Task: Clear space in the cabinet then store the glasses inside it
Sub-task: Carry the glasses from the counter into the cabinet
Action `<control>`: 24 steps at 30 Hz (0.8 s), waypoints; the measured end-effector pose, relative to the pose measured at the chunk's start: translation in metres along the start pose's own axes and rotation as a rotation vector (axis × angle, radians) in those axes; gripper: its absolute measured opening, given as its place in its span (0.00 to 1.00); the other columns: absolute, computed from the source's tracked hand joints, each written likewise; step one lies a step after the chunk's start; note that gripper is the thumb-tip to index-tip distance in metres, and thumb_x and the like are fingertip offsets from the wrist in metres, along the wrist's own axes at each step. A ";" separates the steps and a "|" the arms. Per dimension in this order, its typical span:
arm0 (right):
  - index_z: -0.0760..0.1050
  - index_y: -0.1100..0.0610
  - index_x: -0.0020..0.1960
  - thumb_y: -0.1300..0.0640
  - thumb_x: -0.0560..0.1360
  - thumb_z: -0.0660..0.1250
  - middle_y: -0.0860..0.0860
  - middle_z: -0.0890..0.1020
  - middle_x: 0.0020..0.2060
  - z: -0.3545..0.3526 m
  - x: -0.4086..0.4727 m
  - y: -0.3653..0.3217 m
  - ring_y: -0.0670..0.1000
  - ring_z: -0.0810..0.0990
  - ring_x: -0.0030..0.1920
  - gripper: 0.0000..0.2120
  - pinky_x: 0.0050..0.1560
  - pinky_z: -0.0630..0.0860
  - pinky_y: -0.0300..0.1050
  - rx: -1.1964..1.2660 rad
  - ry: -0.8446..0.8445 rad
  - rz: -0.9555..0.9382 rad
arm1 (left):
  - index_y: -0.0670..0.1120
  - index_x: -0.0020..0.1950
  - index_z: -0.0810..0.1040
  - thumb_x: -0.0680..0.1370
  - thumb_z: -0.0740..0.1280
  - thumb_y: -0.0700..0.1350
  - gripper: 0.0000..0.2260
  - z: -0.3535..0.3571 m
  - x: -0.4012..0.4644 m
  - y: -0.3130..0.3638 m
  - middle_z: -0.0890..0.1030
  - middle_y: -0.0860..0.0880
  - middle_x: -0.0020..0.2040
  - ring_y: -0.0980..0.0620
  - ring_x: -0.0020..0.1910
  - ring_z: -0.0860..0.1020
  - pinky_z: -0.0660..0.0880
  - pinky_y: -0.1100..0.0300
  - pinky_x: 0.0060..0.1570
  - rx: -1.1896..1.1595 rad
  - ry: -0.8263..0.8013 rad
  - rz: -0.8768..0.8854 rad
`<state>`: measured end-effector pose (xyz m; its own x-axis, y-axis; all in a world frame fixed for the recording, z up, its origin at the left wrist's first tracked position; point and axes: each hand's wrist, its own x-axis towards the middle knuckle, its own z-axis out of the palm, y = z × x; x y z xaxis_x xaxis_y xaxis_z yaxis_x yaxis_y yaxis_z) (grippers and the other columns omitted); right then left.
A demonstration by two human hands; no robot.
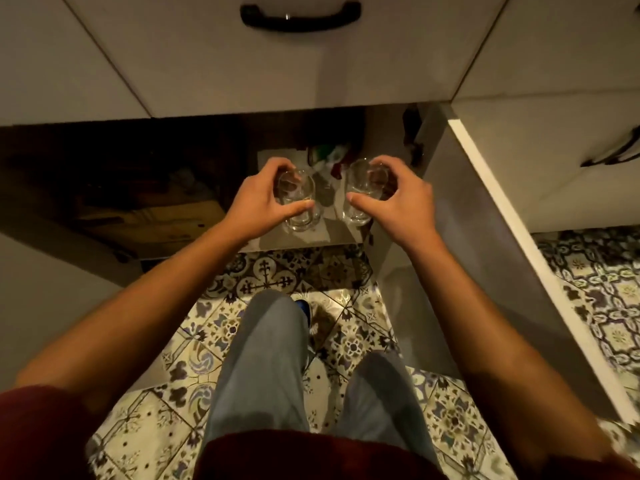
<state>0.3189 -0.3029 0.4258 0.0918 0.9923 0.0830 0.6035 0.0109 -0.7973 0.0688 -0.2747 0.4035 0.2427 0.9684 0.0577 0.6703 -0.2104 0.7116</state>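
Head view looks down past your knees into the open lower cabinet (311, 237), and both of your hands are busy at its front edge. Your left hand (256, 202) curls its fingers and thumb around the rim of a clear glass (300, 216), gripping it from above and from the left side. Your right hand (398, 199) does the same to a second clear glass (356, 202), with the thumb on the near side and the fingers wrapped over the far side. Both glasses stand upright and a little apart, over the pale cabinet floor near its front lip; you cannot tell whether their bases touch the floor or hang just above it. Between them, further in, another clear glass shape (323, 192) shows faintly. Behind that sits some green, white and red packaging (329, 155), too dark to make out. To the left, the cabinet interior is dim and holds brownish, cardboard-like things (145, 213). An open white door (519, 237) stands on your right. Above, a drawer front carries a black handle (300, 19). Patterned floor tiles (349, 344) lie beneath your grey trouser legs (263, 362).
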 end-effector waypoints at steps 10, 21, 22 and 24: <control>0.77 0.47 0.63 0.33 0.63 0.75 0.41 0.84 0.50 0.051 0.003 0.072 0.41 0.83 0.51 0.33 0.55 0.81 0.48 -0.049 0.115 -0.132 | 0.47 0.67 0.72 0.70 0.78 0.59 0.32 0.064 0.012 -0.067 0.81 0.53 0.58 0.60 0.55 0.79 0.72 0.75 0.51 0.061 0.061 0.027; 0.79 0.48 0.59 0.37 0.64 0.78 0.42 0.83 0.47 0.063 -0.016 0.115 0.41 0.82 0.49 0.27 0.51 0.80 0.39 -0.032 0.095 -0.207 | 0.49 0.65 0.71 0.68 0.75 0.64 0.32 0.115 -0.011 -0.086 0.81 0.52 0.57 0.57 0.54 0.81 0.80 0.55 0.58 0.189 0.089 0.200; 0.79 0.47 0.58 0.37 0.64 0.78 0.42 0.83 0.47 0.063 -0.017 0.119 0.41 0.82 0.48 0.27 0.52 0.81 0.41 -0.030 0.102 -0.212 | 0.49 0.65 0.71 0.68 0.76 0.63 0.32 0.118 -0.013 -0.086 0.81 0.53 0.57 0.57 0.55 0.80 0.80 0.56 0.58 0.183 0.094 0.204; 0.79 0.47 0.57 0.37 0.64 0.78 0.43 0.84 0.47 0.062 -0.021 0.126 0.42 0.82 0.48 0.27 0.52 0.81 0.43 -0.026 0.096 -0.222 | 0.49 0.65 0.71 0.68 0.76 0.62 0.31 0.123 -0.016 -0.087 0.81 0.53 0.57 0.57 0.54 0.80 0.80 0.55 0.58 0.186 0.097 0.208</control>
<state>0.3437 -0.3147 0.2861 0.0291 0.9496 0.3120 0.6373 0.2229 -0.7377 0.0931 -0.2886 0.2541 0.3261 0.9083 0.2621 0.7321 -0.4181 0.5378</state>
